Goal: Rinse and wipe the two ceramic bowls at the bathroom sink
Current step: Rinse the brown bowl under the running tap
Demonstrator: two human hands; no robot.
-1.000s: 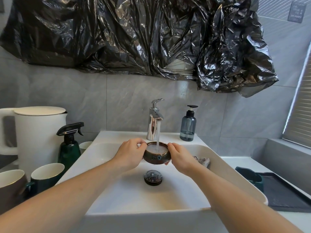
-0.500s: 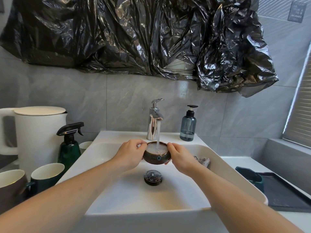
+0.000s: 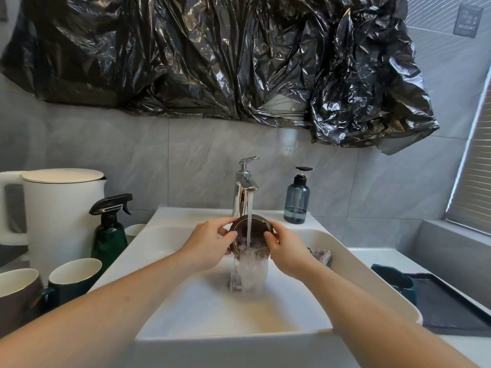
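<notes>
here, one brown bowl [image 3: 251, 233] tipped under tap water, left hand [image 3: 210, 243] and right hand [image 3: 288, 251] each grasping it

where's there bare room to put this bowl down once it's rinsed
Bare: the sink floor nearest you, and the back ledge between tap and soap bottle. Crowded: the left counter with kettle, spray bottle and mugs. Both hands hold the bowl.

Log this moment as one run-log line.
step: rinse | bowl: tipped toward camera under faucet stream, water spilling into sink | left hand: grips rim | right hand: grips rim | wipe: not yet
</notes>
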